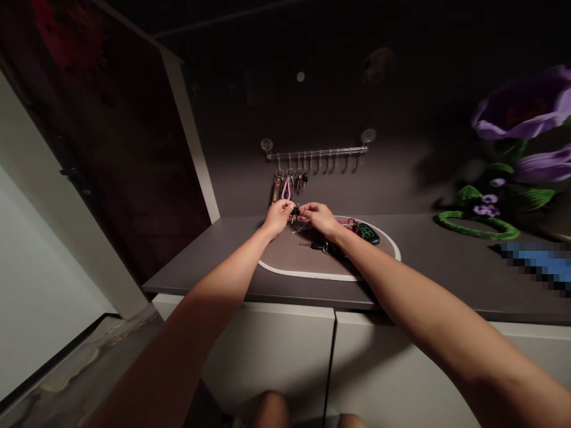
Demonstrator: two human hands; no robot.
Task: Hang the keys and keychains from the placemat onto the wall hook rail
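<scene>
My left hand [278,217] and my right hand [319,217] meet above an oval mat with a white rim [398,252]. Between their closed fingertips is a small dark bunch of keys [295,210], which both hands pinch. Just behind hangs a clear hook rail [317,153] on the dark wall, its left hooks bearing keys, a pink loop [286,190] and a brown tag [276,190]. On the mat lie a black key with a ring [317,245] and a dark fob with green markings [368,233], partly behind my right forearm.
Purple flowers [535,113] and a green ring [477,227] stand at the right of the grey counter [428,279]. A blurred blue item [539,261] lies near them. White cabinet doors [276,351] are below; a dark door is at left.
</scene>
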